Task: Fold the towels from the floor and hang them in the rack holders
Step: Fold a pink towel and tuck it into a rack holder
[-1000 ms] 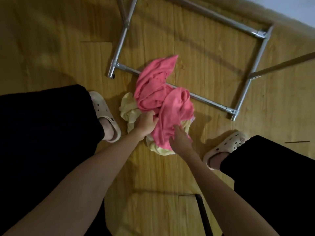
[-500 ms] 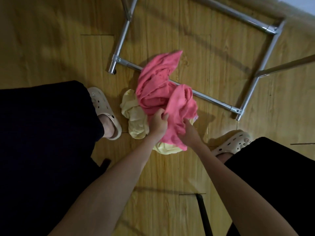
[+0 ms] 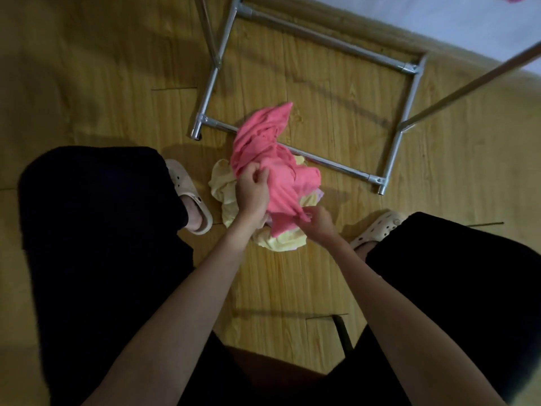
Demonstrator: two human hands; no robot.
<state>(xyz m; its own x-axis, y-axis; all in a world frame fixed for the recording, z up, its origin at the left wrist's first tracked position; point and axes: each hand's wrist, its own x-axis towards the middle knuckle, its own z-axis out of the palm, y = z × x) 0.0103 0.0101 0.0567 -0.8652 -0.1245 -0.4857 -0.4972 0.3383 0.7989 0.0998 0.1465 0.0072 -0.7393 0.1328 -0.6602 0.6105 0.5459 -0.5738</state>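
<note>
The yellow wood-plank floor (image 3: 292,282) is crossed by the silver metal tube base of a rack (image 3: 336,165). A crumpled pink towel (image 3: 275,159) lies over a pale yellow towel (image 3: 225,186) beside that base. The pink towel is gripped by the curled left hand (image 3: 251,191) and pinched at its lower edge by the right hand (image 3: 317,222)

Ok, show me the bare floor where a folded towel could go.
Bare wooden floor lies inside the silver metal rack base, beyond the crumpled pink towel. More lies left of the frame. It is crowded between the cream clogs, where both hands grip the pink towel over the pale yellow towel.
</note>
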